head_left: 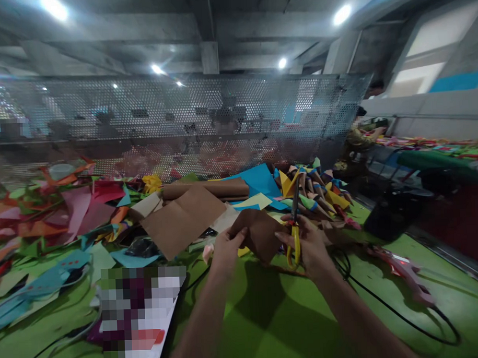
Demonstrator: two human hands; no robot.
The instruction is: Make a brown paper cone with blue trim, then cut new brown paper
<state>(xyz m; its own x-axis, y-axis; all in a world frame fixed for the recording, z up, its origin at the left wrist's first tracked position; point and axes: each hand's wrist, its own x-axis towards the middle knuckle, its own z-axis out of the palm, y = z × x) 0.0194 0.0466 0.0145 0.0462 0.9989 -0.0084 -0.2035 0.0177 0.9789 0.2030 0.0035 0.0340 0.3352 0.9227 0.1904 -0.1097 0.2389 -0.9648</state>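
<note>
A brown sheet, paper or felt by its look, is stretched between my hands above the green table. My left hand pinches its left edge between thumb and fingers. At the opposite edge, my right hand grips the sheet with the thumb and also holds yellow-handled scissors, blades pointing up and away. Behind my left hand lies a larger brown sheet, and beyond it a brown roll.
Colourful scraps heap on the left; rolled pieces pile behind my right hand. A pink glue gun with a black cord lies right. A pixelated tablet-like object lies left. A perforated metal panel stands behind; a person works beyond.
</note>
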